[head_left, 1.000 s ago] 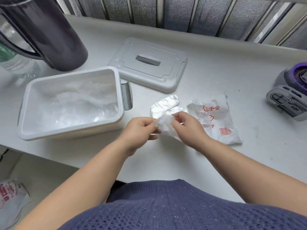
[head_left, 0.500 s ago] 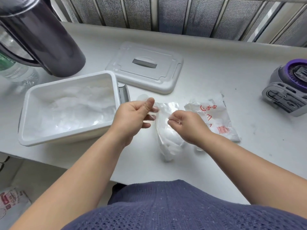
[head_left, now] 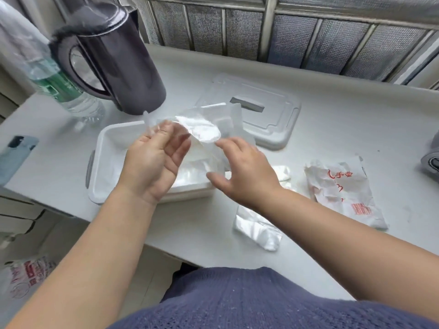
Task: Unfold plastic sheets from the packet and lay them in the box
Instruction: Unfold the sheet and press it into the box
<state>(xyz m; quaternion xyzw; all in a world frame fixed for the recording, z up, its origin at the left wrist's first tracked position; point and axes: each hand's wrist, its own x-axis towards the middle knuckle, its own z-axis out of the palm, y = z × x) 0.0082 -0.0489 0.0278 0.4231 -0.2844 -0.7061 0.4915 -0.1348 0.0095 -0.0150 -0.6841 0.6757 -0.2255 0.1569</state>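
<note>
A thin clear plastic sheet (head_left: pixel 206 129) is spread out in the air above the white box (head_left: pixel 102 186). My left hand (head_left: pixel 154 162), palm up, pinches the sheet's left edge between thumb and fingers. My right hand (head_left: pixel 244 169) has its fingers spread, and the index fingertip touches the sheet's right side. The box holds crumpled clear sheets. A folded sheet (head_left: pixel 259 229) lies on the table under my right forearm, another (head_left: pixel 282 173) beside my right hand. The crumpled white packet (head_left: pixel 342 193) with red print lies to the right.
The box's grey lid (head_left: pixel 273 129) lies behind the box. A dark kettle (head_left: pixel 118 67) and a water bottle (head_left: pixel 64 91) stand at the back left. A phone (head_left: pixel 14 155) lies at the left edge, a grey device (head_left: pixel 432 160) at the right edge.
Both hands rose and moved left from beside the packet to over the box. The folded sheet came open between them. My right hand loosened its pinch and spread its fingers.
</note>
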